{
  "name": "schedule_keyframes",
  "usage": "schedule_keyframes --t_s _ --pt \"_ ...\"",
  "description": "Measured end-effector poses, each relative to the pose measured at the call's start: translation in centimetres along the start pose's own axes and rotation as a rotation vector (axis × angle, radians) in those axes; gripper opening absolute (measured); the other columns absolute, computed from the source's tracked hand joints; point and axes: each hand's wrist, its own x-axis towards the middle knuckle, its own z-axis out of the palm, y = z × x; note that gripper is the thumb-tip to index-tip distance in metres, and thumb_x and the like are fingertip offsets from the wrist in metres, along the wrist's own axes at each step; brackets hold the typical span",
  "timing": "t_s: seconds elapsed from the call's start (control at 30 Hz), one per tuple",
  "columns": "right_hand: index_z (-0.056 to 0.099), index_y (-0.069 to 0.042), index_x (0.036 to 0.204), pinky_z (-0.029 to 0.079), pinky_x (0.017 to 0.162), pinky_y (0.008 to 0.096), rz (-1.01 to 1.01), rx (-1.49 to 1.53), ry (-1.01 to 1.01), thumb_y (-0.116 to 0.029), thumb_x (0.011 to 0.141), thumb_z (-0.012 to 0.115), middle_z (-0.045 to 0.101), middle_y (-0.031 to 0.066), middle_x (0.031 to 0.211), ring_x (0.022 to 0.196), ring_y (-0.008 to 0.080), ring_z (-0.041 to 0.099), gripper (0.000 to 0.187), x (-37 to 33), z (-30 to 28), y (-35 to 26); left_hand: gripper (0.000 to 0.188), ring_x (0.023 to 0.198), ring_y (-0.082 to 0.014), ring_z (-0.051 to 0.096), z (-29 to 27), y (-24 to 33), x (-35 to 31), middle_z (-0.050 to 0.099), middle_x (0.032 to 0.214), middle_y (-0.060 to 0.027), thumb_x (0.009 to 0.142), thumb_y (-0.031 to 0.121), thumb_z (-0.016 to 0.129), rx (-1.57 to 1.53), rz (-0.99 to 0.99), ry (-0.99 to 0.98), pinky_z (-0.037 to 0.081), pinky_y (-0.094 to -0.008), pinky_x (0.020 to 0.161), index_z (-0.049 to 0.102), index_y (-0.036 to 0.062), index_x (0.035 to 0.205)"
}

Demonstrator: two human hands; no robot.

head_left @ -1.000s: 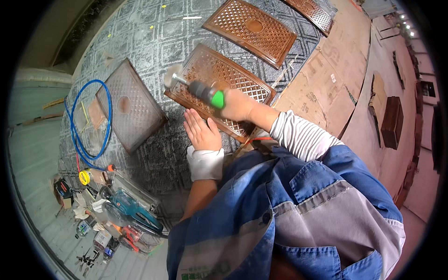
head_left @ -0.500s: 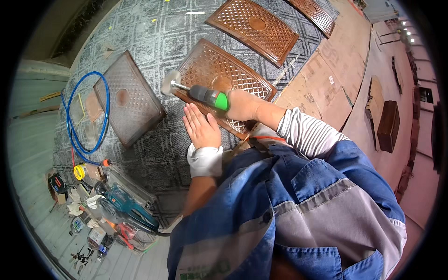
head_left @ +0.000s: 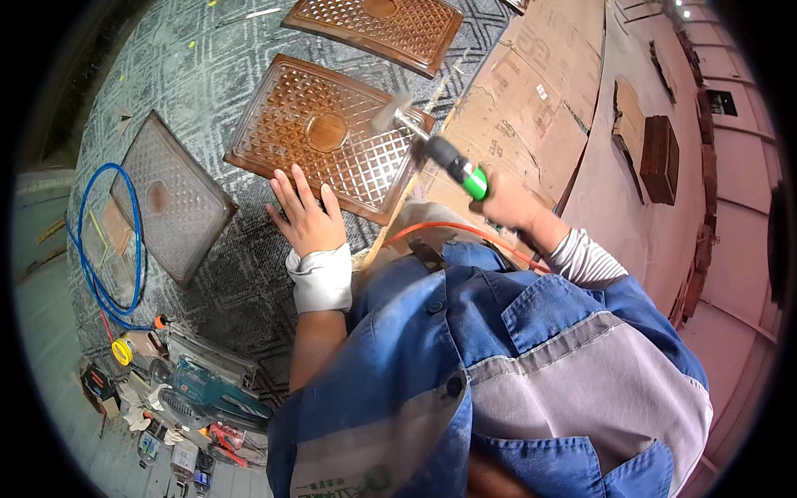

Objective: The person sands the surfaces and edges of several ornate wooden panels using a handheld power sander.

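A brown panel [head_left: 278, 108] with a raised lattice pattern and an oval in its middle lies on patterned grey carpet. My right hand [head_left: 508, 201] is wrapped round the green-and-black handle of a rotary power tool [head_left: 452, 159]. The tool's pale, blurred round head [head_left: 390, 114] is over the panel's right part; whether it touches the surface I cannot tell. My left hand [head_left: 311, 214] lies with fingers spread on the panel's near edge, holding nothing. An orange hose [head_left: 452, 225] runs across my lap below the tool.
A dusty, duller panel [head_left: 178, 207] lies at the left, beside a coiled blue hose [head_left: 85, 249]. Another brown panel [head_left: 390, 33] is beyond. Flattened cardboard [head_left: 531, 100] covers the right side. Lower left are a teal power tool [head_left: 207, 390], yellow tape [head_left: 122, 352] and several bottles.
The tool in my right hand has gone from the panel's left end to its right end. My left hand's fingers have spread on the near edge. The whole view has shifted.
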Motion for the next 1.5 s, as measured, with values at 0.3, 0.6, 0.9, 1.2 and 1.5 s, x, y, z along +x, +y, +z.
schedule_keyframes --t_s 0.3,0.6,0.9,1.2,1.5 --pt "0.058 -0.001 0.107 0.054 0.074 0.047 -0.064 -0.082 0.088 -0.016 0.075 0.074 0.067 0.0278 0.087 0.083 0.0445 0.068 0.04 -2.7 -0.6 3.1 0.062 0.148 -0.0351 0.034 0.9 0.2 -0.1 0.028 0.163 -0.0141 0.103 0.044 0.051 0.118 0.046 0.102 0.033 -0.059 0.116 0.034 0.0185 0.157" --pt "0.056 0.002 0.103 0.054 0.075 0.0496 -0.153 -0.067 0.073 -0.011 0.074 0.07 0.067 0.0301 0.084 0.086 0.0477 0.067 0.034 -2.7 -1.6 4.3 0.057 0.144 -0.0385 0.041 0.7 0.6 0.2 0.035 0.16 -0.0199 0.106 0.043 0.045 0.125 0.064 0.122 0.034 -0.0613 0.112 0.041 0.0118 0.153" --pt "0.057 0.002 0.101 0.054 0.076 0.0484 -0.133 -0.043 0.07 -0.009 0.075 0.068 0.067 0.0298 0.085 0.089 0.0467 0.067 0.031 -2.2 -1.7 6.6 0.059 0.143 -0.0389 0.041 0.9 0.5 0.1 0.035 0.159 -0.0206 0.105 0.045 0.043 0.121 0.048 0.1 0.032 -0.06 0.114 0.04 0.0111 0.154" --pt "0.059 0.001 0.1 0.054 0.08 0.0494 -0.106 0.014 -0.1 -0.01 0.075 0.068 0.068 0.0288 0.092 0.093 0.0459 0.067 0.029 -1.7 -1.6 5.3 0.059 0.143 -0.0375 0.041 1.8 -0.1 0.2 0.035 0.161 -0.0179 0.104 0.044 0.045 0.122 0.03 0.103 0.031 -0.0615 0.115 0.041 0.0151 0.154" --pt "0.062 0.0 0.108 0.056 0.082 0.0484 -0.139 -0.025 -0.118 -0.008 0.074 0.068 0.07 0.027 0.094 0.092 0.0455 0.068 0.035 -2.1 -0.3 5.6 0.062 0.147 -0.036 0.037 1.8 -0.2 0.2 0.032 0.162 -0.0187 0.102 0.044 0.048 0.116 0.008 0.069 0.028 -0.0613 0.116 0.039 0.0146 0.155"
